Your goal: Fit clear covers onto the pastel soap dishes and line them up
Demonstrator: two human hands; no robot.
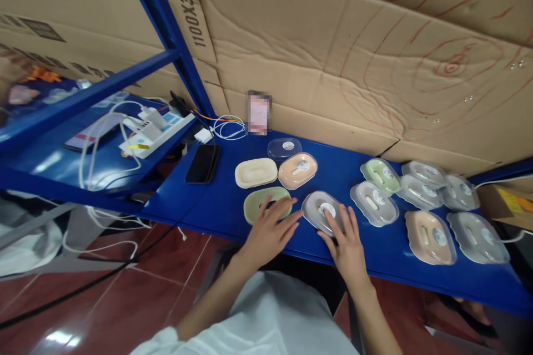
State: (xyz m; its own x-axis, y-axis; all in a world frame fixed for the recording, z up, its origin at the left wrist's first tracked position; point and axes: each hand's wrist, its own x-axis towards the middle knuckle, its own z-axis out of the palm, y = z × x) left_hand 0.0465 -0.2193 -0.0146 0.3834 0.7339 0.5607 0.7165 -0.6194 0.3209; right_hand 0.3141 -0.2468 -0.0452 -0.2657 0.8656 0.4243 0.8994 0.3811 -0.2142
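Fingers spread, my left hand (268,233) is over the near edge of a pale green oval dish (254,205) and partly hides it. Something small and dark shows inside that dish, too covered to name. My right hand (347,244) lies on a grey oval container with a clear lid (312,205). Its outstretched fingers touch the lid near a round white label, with the thumb by the near edge. Behind the green dish sit a cream dish (255,173) without a lid and a peach container (293,175) with one. A loose clear lid (277,148) lies beyond them.
Several lidded containers (416,191) in grey, green and peach stand to the right on the blue table (333,163). A black phone (202,163), white cable (229,127) and power strip (154,136) are on the left. Cardboard (291,39) walls the back; blue frame bars (145,66) cross the left.
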